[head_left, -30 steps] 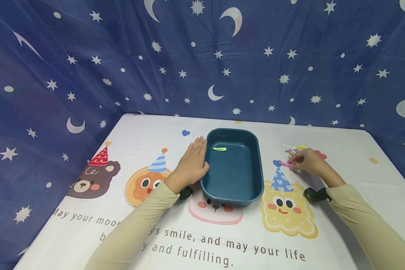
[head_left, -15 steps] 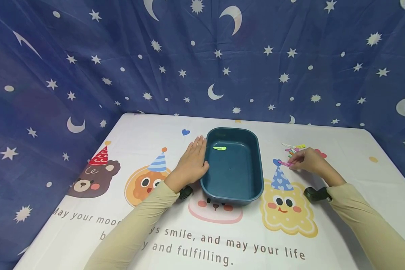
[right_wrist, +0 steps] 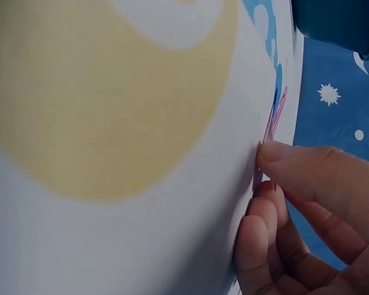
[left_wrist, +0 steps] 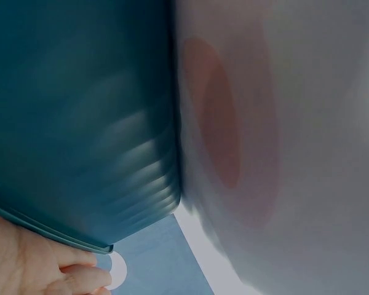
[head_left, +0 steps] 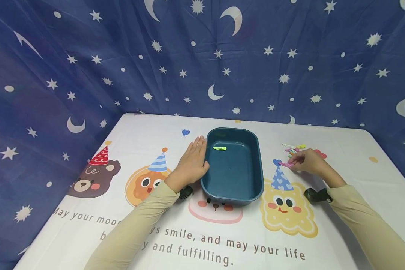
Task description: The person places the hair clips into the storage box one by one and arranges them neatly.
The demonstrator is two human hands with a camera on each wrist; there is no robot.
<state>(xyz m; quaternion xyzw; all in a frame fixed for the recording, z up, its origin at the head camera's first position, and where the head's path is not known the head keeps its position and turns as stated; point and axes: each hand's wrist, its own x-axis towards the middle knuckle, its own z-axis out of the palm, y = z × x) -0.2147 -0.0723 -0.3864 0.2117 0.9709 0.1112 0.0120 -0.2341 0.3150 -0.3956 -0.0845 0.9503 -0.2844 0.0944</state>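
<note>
My left hand [head_left: 191,161] lies with straight fingers along the left rim of a dark teal plastic tub [head_left: 232,180]. In the left wrist view its fingers [left_wrist: 80,276] sit at the outer edge of that rim. A yellow-green snap hair clip [head_left: 219,148] lies inside the tub, toward the back left. To the right of the tub, my right hand [head_left: 307,161] pinches a pink hair clip [head_left: 285,164] between thumb and fingers, low at the tablecloth. The clip's pink end [right_wrist: 281,107] sticks out past the thumb in the right wrist view.
Behind the right fingertips is a small heap of hair clips, white, yellow and other colours, with a yellow clip [head_left: 301,146] at its far side. The tub's right wall stands between this heap and the left hand. A starry blue curtain [head_left: 175,86] hangs behind the table.
</note>
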